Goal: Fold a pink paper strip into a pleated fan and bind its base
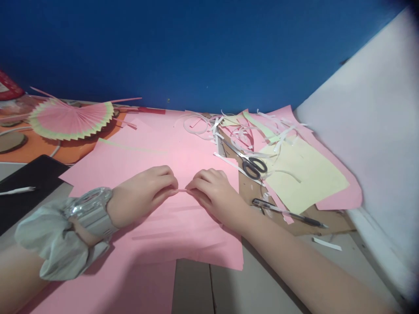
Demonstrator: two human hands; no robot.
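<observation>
A narrow edge of pink paper point(182, 190) runs between the fingertips of both hands, pinched at each end. My left hand point(152, 187), with a grey watch point(98, 216) and a pale scrunchie point(59, 244) on its wrist, closes on the left end. Fingers curled, my right hand point(214, 192) grips the right end, very near the left. Most of this piece is hidden behind the fingers, so I cannot tell if it is a loose strip or a fold. Underneath lie large pink sheets point(157, 235) with faint creases.
Black-handled scissors point(252, 166) and a pen point(290, 213) lie to the right, near a pale yellow sheet point(304, 170) and paper scraps point(242, 135). A pleated pink-and-yellow paper fan point(73, 117) sits back left, above a black flat object point(29, 192). Behind stands a blue wall point(196, 52).
</observation>
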